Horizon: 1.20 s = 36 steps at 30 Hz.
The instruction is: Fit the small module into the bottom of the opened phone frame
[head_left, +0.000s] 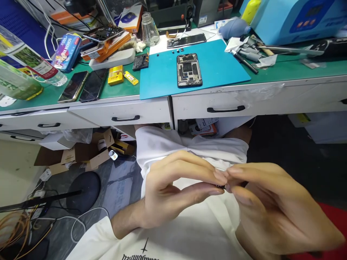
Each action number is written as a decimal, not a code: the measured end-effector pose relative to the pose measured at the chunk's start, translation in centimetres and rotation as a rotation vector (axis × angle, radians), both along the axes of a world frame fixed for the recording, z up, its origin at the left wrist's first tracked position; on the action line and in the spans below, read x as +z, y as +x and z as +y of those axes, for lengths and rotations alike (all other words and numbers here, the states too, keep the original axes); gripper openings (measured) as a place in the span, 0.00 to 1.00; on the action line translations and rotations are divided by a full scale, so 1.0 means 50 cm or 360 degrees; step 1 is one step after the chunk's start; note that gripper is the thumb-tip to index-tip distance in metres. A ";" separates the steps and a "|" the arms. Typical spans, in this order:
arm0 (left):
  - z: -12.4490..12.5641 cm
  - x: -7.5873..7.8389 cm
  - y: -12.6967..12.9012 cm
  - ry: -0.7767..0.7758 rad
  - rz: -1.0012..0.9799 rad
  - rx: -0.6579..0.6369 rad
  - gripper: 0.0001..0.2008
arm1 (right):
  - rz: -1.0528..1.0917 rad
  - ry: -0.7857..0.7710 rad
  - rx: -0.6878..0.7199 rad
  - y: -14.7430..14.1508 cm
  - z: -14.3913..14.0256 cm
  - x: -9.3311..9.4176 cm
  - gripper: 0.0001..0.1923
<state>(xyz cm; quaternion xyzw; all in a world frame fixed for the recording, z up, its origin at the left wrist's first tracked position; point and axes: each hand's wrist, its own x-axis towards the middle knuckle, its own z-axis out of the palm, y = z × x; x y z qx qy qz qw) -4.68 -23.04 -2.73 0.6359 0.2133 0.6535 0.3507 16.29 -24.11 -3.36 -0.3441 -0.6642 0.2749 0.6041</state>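
Note:
Over my lap, my left hand (181,186) is closed in a pinch, thumb against fingertips. A tiny dark part (221,186) shows between them, mostly covered, so its kind is not clear. My right hand (273,202) is slightly blurred and also pinched, its fingertips meeting the left ones at the right end of that part. Beyond both hands, an opened phone (189,70) with its inner frame and boards exposed lies on a blue mat (217,72). Several small black pieces (177,51) rest near the mat's back edge.
Behind the mat lies another phone (187,40). Two dark phones (93,85) and a yellow box (115,75) are to the left, near plastic bottles (29,61). Tools and a blue air blower (235,28) sit right. White drawers (121,112) front the bench; a round black stand base (83,192) is on the floor.

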 end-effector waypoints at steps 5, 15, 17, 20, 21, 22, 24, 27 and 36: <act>-0.005 -0.001 -0.004 -0.0012 0.0031 0.0038 0.06 | 0.0048 -0.0202 0.0117 -0.018 -0.017 0.014 0.06; -0.011 -0.004 -0.004 -0.0084 0.0048 0.0025 0.06 | 0.0180 -0.0450 0.0249 -0.021 -0.009 0.038 0.03; -0.011 -0.003 -0.004 -0.0111 0.0049 0.0019 0.05 | 0.0201 -0.0498 0.0250 -0.020 -0.008 0.043 0.09; -0.009 -0.001 -0.004 -0.0110 0.0066 0.0015 0.05 | 0.0217 -0.0554 0.0237 -0.018 -0.008 0.048 0.12; -0.007 -0.002 -0.004 -0.0096 0.0074 0.0019 0.06 | 0.0214 -0.0575 0.0239 -0.018 -0.008 0.048 0.12; -0.006 -0.003 -0.002 -0.0076 0.0087 0.0027 0.06 | 0.0208 -0.0585 0.0249 -0.018 -0.009 0.048 0.12; -0.003 -0.008 0.002 -0.0017 0.0110 0.0059 0.08 | 0.0209 -0.0579 0.0257 -0.019 -0.011 0.046 0.16; 0.001 -0.019 0.012 0.0087 0.0115 0.0162 0.19 | 0.0247 -0.0542 0.0236 -0.023 -0.015 0.043 0.20; 0.014 -0.027 0.009 0.0254 0.0157 0.0373 0.18 | 0.0327 -0.0538 0.0228 -0.038 -0.009 0.050 0.19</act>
